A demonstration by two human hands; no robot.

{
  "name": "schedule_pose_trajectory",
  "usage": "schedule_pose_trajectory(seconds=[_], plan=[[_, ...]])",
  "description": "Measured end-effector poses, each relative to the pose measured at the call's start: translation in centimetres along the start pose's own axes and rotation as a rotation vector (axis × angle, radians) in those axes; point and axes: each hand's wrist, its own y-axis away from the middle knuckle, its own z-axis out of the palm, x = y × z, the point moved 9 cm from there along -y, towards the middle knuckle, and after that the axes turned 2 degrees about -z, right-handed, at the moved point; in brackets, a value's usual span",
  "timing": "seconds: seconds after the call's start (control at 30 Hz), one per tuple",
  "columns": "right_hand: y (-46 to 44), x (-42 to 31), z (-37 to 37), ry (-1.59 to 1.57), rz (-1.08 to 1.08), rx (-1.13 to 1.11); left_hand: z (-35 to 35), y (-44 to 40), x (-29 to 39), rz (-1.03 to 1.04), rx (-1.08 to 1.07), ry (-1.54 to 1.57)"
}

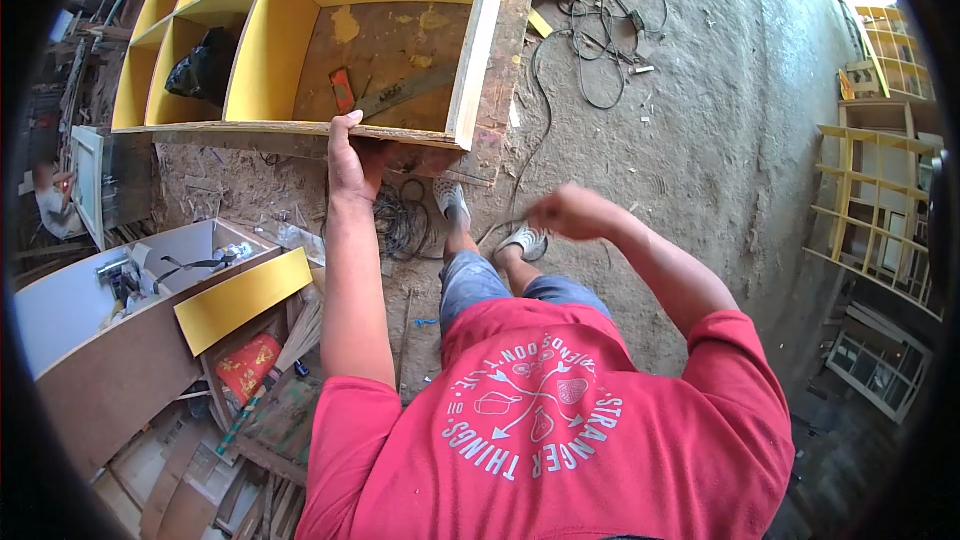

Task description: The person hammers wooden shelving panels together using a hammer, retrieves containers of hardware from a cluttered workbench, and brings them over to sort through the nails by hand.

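"Shelf unit first. Where does it sit?"

"Ahead and toward the person's left, lying open side up on a worn wooden desk."

"And the step in hand?"

"I'd call it steadying or positioning. The left hand grips the near edge, thumb above and the other fingers mostly hidden beneath."

"The right hand?"

"Off the unit, above the dirt floor, its fingers curled. I can't tell whether they hold anything."

"What would moving the unit call for?"

"A second grip, I'd judge, well apart from the first, and an even lift so the frame doesn't twist. Loose things inside could slide, too."

"Which things?"

"In the nearest compartment, a small orange-red tool touches or nearly touches a flat, dull metal strip. Farther left, a crumpled, shiny black bag fills part of another."

"And the surfaces?"

"Smooth yellow dividers, box-shaped openings, a brown backing blotched with yellow, and raw, layered edges that look rough to the palm."

"Farther out?"

"Looped cables on gritty ground, a flat yellow board at the left, and gridded yellow frames at the far right."
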Motion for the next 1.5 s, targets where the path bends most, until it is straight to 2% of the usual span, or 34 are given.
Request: schedule_pose_trajectory(seconds=[0.03, 0.13, 0.17, 0.2, 0.27, 0.3, 0.4, 0.43, 0.47, 0.53, 0.57, 0.6, 0.67, 0.73, 0.8, 0.87, 0.9, 0.93, 1.03, 1.07, 1.13, 1.17, 1.2, 1.27, 1.33, 1.4, 1.47, 1.5], plan=[[-0.6, 0.2, -1.9, 0.135, -0.029, 0.228, -0.1, 0.1, 0.0, 0.002, 0.004, -0.006], [0.2, -1.9, 1.9, 0.071, -0.185, -0.033, 0.2, 0.4, 0.5, 0.007, 0.002, -0.013], [1.7, -2.9, 4.4, 0.224, -0.212, -0.292, 0.7, 0.4, 0.3, 0.001, -0.005, -0.011], [1.8, -3.1, 3.9, 0.179, -0.248, -0.306, 0.5, 0.2, 0.2, 0.003, -0.004, -0.017], [-0.6, 1.1, -0.1, 0.047, -0.118, 0.100, -0.4, -0.2, 0.1, 0.014, 0.006, -0.026], [-0.4, 0.5, -2.2, 0.126, -0.011, 0.219, -0.4, -0.1, 0.1, 0.022, 0.002, -0.024], [0.2, -1.3, 2.0, 0.044, -0.159, -0.004, 0.3, 0.0, 0.3, 0.031, -0.011, -0.037], [0.7, -2.7, 3.6, 0.086, -0.258, -0.124, 0.5, 0.2, 0.5, 0.035, -0.005, -0.043], [1.2, -2.6, 4.7, 0.173, -0.246, -0.266, 0.5, 0.3, 0.5, 0.036, 0.003, -0.050], [-0.2, -0.2, 3.2, 0.119, -0.235, -0.158, 0.2, 0.1, 0.2, 0.006, -0.001, -0.026], [-1.0, 1.9, 0.0, -0.022, -0.139, 0.175, 0.0, 0.0, 0.1, -0.008, -0.005, -0.015], [-0.6, 0.8, -1.8, 0.146, -0.035, 0.177, -0.2, 0.1, 0.1, 0.004, 0.011, -0.029], [-0.2, 0.9, 1.1, 0.030, -0.058, 0.063, -0.2, 0.1, 0.3, 0.023, 0.033, -0.064], [0.9, -1.6, 4.4, 0.089, -0.265, -0.216, 0.0, -0.2, 0.1, 0.007, -0.010, -0.046], [1.0, -1.9, 3.8, 0.026, -0.285, -0.340, -0.1, -0.2, 0.0, -0.007, -0.025, -0.038], [-0.4, 1.0, -2.3, -0.046, -0.042, 0.199, -0.1, -0.1, 0.0, -0.016, -0.015, -0.035], [-0.8, -0.5, -2.6, 0.029, -0.227, 0.260, 0.0, 0.3, 0.0, -0.008, -0.011, -0.022], [-0.9, 0.3, -0.6, 0.031, -0.166, 0.140, 0.5, 0.5, 0.2, -0.001, -0.014, -0.014], [1.5, -2.9, 4.9, 0.094, -0.374, -0.190, 0.8, 0.3, 0.3, -0.007, -0.012, -0.014], [1.9, -3.4, 5.5, 0.135, -0.357, -0.350, 0.5, 0.4, 0.2, -0.013, -0.006, -0.020], [-0.7, 0.8, 2.5, 0.123, -0.073, -0.124, 0.2, 0.4, 0.1, -0.011, 0.026, -0.017], [-0.7, 1.7, -1.4, -0.023, -0.048, 0.273, 0.0, 0.3, 0.2, -0.007, 0.043, -0.019], [-0.2, 0.4, -2.3, 0.086, -0.051, 0.289, -0.2, 0.5, 0.2, -0.003, 0.041, -0.019], [-0.4, 0.0, 1.6, 0.001, -0.145, 0.142, 0.2, 0.4, 0.3, 0.004, 0.024, -0.023], [0.8, -2.0, 5.3, 0.163, -0.235, -0.214, 0.0, 0.2, 0.1, -0.005, 0.018, -0.013], [1.3, -2.2, 5.1, 0.138, -0.262, -0.463, 0.0, 0.2, 0.2, -0.004, 0.010, -0.016], [-1.2, 3.6, -0.5, -0.100, 0.013, 0.120, 0.5, 0.5, 0.4, 0.008, 0.000, -0.021], [-1.1, 2.8, 0.3, -0.074, -0.043, 0.065, 0.3, 0.7, 0.2, 0.005, 0.004, -0.014]])
